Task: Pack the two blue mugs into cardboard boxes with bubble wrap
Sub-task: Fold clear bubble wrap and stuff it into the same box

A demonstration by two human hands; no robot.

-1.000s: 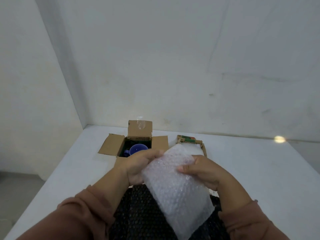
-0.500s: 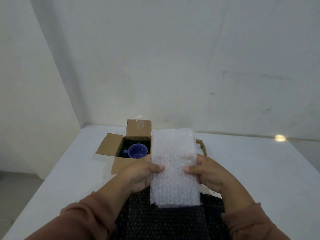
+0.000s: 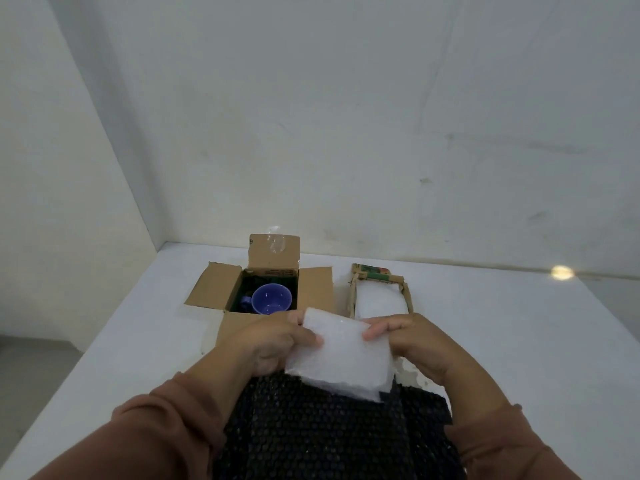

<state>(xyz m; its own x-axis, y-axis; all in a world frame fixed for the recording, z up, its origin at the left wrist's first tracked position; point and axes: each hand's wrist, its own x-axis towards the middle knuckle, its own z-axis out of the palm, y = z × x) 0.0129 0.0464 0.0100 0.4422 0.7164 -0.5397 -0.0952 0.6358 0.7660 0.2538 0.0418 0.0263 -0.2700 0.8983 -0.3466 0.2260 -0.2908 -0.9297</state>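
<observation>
Pinches one white bubble wrap sheet (image 3: 341, 355) with left hand (image 3: 273, 341) and right hand (image 3: 412, 341). Beyond, two open boxes: left box (image 3: 214, 285) with one blue mug (image 3: 271, 299), right box (image 3: 375, 273) padded white.

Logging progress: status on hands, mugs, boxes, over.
Left hand, right hand both pinch white bubble wrap sheet. One blue mug upright in open box. Second box filled with white wrap; other mug unseen. Nothing blocking.
</observation>
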